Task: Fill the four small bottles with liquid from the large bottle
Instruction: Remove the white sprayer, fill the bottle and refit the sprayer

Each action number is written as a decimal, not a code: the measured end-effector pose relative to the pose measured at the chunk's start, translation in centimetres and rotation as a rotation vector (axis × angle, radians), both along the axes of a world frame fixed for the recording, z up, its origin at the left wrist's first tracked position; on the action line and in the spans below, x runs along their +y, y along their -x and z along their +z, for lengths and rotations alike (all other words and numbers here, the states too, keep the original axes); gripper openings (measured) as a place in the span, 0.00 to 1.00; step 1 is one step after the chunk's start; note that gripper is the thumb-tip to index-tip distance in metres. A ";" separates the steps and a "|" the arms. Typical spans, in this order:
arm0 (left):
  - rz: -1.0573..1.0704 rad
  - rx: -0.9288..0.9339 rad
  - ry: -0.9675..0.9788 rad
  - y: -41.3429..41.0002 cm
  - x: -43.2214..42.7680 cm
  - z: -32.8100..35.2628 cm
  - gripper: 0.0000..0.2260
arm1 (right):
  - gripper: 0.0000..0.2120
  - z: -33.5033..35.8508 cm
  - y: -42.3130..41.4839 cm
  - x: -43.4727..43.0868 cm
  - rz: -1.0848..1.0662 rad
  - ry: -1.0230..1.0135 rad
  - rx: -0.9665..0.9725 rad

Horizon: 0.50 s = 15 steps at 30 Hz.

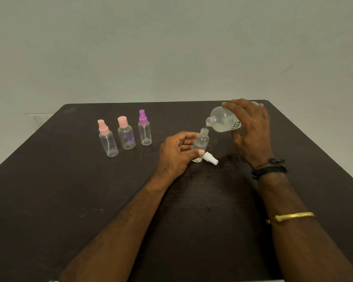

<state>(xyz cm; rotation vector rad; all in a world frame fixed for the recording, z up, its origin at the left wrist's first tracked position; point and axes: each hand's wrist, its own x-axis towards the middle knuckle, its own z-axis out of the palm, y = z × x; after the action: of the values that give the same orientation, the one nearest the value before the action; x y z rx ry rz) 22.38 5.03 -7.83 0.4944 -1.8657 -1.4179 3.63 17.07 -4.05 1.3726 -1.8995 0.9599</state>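
Observation:
My right hand (251,127) grips the large clear bottle (224,120), tipped leftward with its open neck just above an uncapped small bottle (201,142). A thin stream of liquid runs from neck to mouth. My left hand (177,153) holds that small bottle upright on the table, fingers and thumb curled round its lower body. Its white spray cap (210,158) lies on the table just right of its base. Three capped small bottles stand in a row at the left: pink spray top (108,141), pink flip cap (126,135), purple spray top (144,130).
Everything sits on a dark brown table (69,190) with its far edge against a plain pale wall (171,47). The table's right edge slants down past my right forearm.

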 end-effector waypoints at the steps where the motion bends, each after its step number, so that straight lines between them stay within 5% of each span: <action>1: 0.000 -0.002 0.003 0.0 0.0 0.0 0.20 | 0.31 0.0 0.0 0.0 -0.001 -0.002 -0.001; 15: 0.009 -0.009 -0.001 0.0 0.0 0.0 0.21 | 0.30 0.0 0.0 0.0 0.010 0.010 -0.006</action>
<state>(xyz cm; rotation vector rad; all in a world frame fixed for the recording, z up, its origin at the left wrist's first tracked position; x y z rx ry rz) 22.35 5.02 -7.85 0.5098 -1.8675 -1.4128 3.61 17.10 -4.03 1.3756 -1.8913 0.9785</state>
